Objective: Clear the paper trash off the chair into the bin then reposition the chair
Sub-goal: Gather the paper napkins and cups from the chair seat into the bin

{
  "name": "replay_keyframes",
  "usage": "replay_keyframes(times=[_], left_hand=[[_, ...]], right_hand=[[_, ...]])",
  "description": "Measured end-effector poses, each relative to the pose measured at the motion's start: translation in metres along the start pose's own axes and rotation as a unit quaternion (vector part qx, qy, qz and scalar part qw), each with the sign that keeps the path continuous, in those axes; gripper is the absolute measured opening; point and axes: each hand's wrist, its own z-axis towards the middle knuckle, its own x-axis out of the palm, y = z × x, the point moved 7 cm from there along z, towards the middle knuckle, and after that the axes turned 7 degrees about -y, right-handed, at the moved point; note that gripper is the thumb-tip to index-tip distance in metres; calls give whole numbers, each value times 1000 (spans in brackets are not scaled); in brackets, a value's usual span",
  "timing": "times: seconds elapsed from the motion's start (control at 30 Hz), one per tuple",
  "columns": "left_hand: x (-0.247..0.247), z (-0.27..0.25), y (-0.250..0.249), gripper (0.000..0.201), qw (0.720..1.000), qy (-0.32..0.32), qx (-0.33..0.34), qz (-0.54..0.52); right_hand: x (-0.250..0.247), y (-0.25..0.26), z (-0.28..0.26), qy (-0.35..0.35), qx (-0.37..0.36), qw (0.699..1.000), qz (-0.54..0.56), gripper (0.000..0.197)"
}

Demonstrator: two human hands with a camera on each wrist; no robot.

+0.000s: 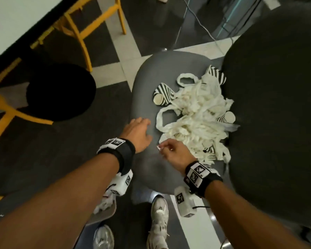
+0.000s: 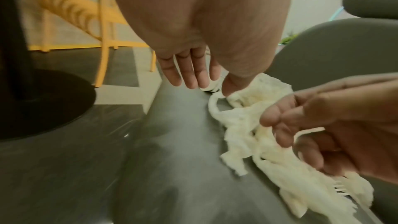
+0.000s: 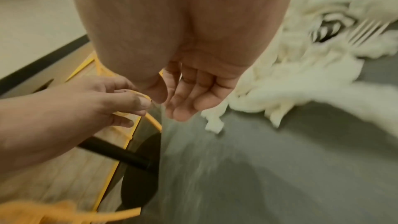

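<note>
A heap of white paper strips (image 1: pixel 196 119) lies on the grey chair seat (image 1: pixel 151 72), mixed with black-and-white striped paper cups (image 1: pixel 162 94). My left hand (image 1: pixel 148 131) hovers over the seat's left part with straight, relaxed fingers (image 2: pixel 189 74) and holds nothing. Just at the near edge of the heap, my right hand (image 1: pixel 164 149) has its fingers (image 3: pixel 183 106) loosely curled and nothing visibly between them. The left wrist view shows the strips (image 2: pixel 241 125) beside the right hand (image 2: pixel 312 125). No bin is in view.
The chair's dark backrest (image 1: pixel 276 105) fills the right side. A black round table base (image 1: pixel 61 92) and yellow chairs (image 1: pixel 83 33) stand to the left. A cable (image 1: pixel 201 24) runs over the floor behind. My shoes (image 1: pixel 159 221) are below the seat's front edge.
</note>
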Motion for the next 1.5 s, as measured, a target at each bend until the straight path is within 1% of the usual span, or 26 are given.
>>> replay_keyframes(times=[0.13,0.2,0.23,0.27,0.3,0.37,0.43,0.47,0.57,0.6,0.67,0.73,0.83,0.93,1.03,1.07,1.1,1.17,1.2,1.23,1.27,1.3,1.33,1.37,1.43,1.5], left_hand=[[48,35,-76,77,997,52,40,30],[78,45,-85,91,995,84,16,61],[90,48,-81,91,993,103,-13,63],[99,50,-74,82,990,118,-43,58],[103,52,-67,68,989,124,-63,56],[99,54,-62,37,991,108,-59,49],[85,56,-60,14,996,74,-47,4],[76,58,-58,6,996,68,-51,-22],[53,71,-48,5,993,45,-83,-68],[47,75,-43,8,991,39,-102,-74],[41,78,-38,23,986,53,-134,-85],[42,75,-36,38,981,102,-146,-82],[53,65,-33,51,972,182,-125,-85],[54,53,-22,40,959,208,-145,-126],[44,44,-4,21,944,192,-186,-191],[41,42,2,25,934,188,-197,-232],[39,39,7,38,919,189,-208,-276],[35,29,17,64,887,204,-238,-339],[34,25,21,73,878,213,-247,-350],[33,21,26,80,878,214,-258,-341],[29,19,31,82,890,202,-266,-311],[23,20,35,77,909,180,-267,-266],[17,21,37,65,926,160,-260,-220],[14,22,36,51,939,158,-246,-180],[13,20,25,30,951,200,-204,-120],[11,17,13,18,949,233,-186,-101]], right_hand=[[-71,-11,21,-45,8,999,9,17],[-96,-20,31,-56,16,998,12,15],[-108,-24,36,-61,17,998,15,15],[-117,-28,41,-64,17,998,16,16],[-124,-31,46,-64,17,998,16,15],[-135,-34,55,-65,7,998,13,15],[-141,-31,64,-64,-8,998,6,18],[-141,-26,69,-62,-16,998,2,17],[-139,-5,83,-64,-54,996,-23,13],[-136,5,89,-65,-74,994,-43,13],[-127,28,102,-65,-120,987,-90,14],[-113,51,121,-71,-162,975,-135,16],[-83,77,164,-76,-202,947,-239,28],[-57,89,205,-69,-185,922,-332,49],[-42,85,230,-61,-139,896,-417,73],[-40,85,235,-67,-132,889,-434,78],[-40,86,237,-76,-128,884,-443,80],[-41,91,236,-94,-128,883,-441,77],[-42,93,233,-98,-128,885,-436,74],[-44,96,229,-96,-131,890,-427,70],[-46,99,225,-92,-138,897,-411,67],[-50,102,220,-89,-146,906,-388,65],[-54,105,214,-90,-154,916,-360,64],[-60,108,207,-94,-163,924,-334,63],[-71,114,193,-106,-182,930,-300,63],[-82,120,180,-112,-195,932,-285,64]])
